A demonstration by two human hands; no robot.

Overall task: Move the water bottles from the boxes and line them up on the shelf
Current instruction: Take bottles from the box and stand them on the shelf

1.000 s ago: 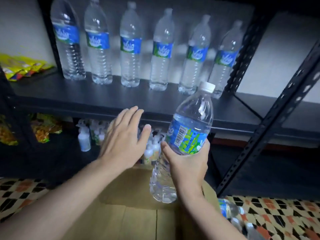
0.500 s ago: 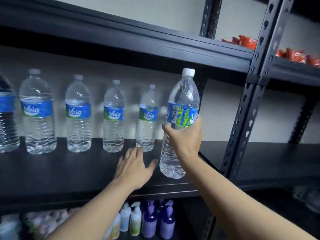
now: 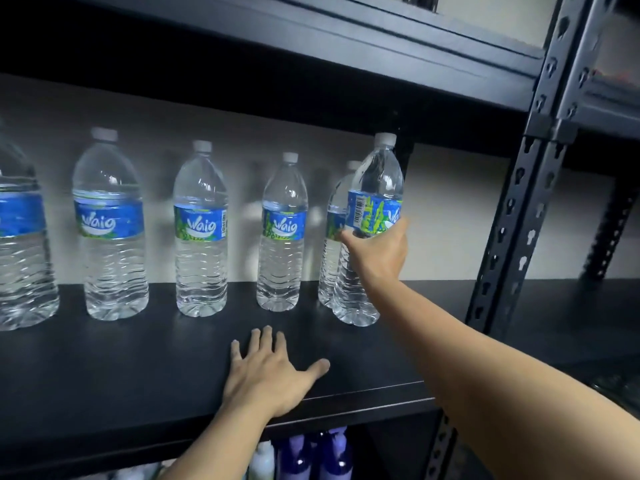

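Note:
My right hand (image 3: 379,252) grips a clear water bottle (image 3: 375,181) with a blue and green label around its middle. The bottle stands slightly tilted, its base at or just above the black shelf (image 3: 138,368), in front of the rightmost bottle of the row (image 3: 333,244). Several more bottles stand in a line along the back: one (image 3: 282,233), one (image 3: 201,233), one (image 3: 110,230) and one cut off at the left edge (image 3: 20,237). My left hand (image 3: 268,375) lies flat, palm down, on the shelf's front part, holding nothing.
A perforated black upright post (image 3: 512,216) stands right of the held bottle. Another shelf board (image 3: 311,64) hangs overhead. Purple and white pump bottles (image 3: 311,459) sit on the level below. The shelf continues to the right past the post (image 3: 571,306).
My right hand has carried the bottle up from the box and deeper onto the shelf, near the row's right end. My left hand settled flat on the shelf front.

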